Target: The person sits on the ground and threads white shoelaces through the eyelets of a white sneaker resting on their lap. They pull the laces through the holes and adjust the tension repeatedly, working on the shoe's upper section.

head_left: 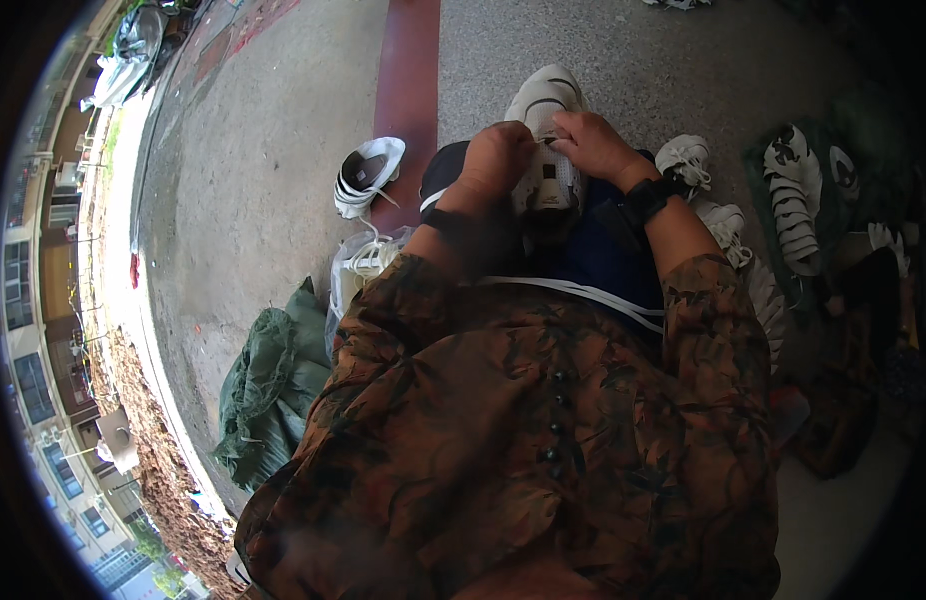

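Observation:
A white sneaker (547, 92) with dark curved lines lies across my lap, its toe pointing away from me. My left hand (500, 160) is closed at the left side of its lacing area. From the right, my right hand (595, 148) pinches at the same area, thumb and fingers together. Between the two hands a short stretch of shoelace (546, 141) shows, and both seem to grip it; the fingertips are partly hidden. The tongue (550, 190) lies toward me, with a dark patch on it.
To the left, another white shoe (369, 172) stands on the ground above a clear plastic bag (351, 262) with white laces on it. A green sack (268, 375) lies nearer. Several white shoes (685, 160) lie at the right, some on dark green sacking (833, 200).

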